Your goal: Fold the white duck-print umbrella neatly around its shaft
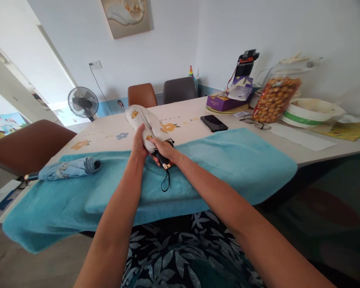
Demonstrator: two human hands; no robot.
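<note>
Open towel (243,160) flanks the right hand (165,150); blue umbrella (70,168) blocks left.

A pale, flower-printed table (186,110) spans the frame's middle, a turquoise cloth (246,164) draped over its near edge, a black phone (214,123) right of center, eyeglasses (261,125) and a snack-filled jar (277,98) at right.

Left arm (120,212) and right arm (220,196) reach forward, fingers (161,146) curled close together.

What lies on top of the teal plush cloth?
At left, a rolled light-blue fabric umbrella. The cloth under it is hidden; the held white printed umbrella blocks some.
</note>
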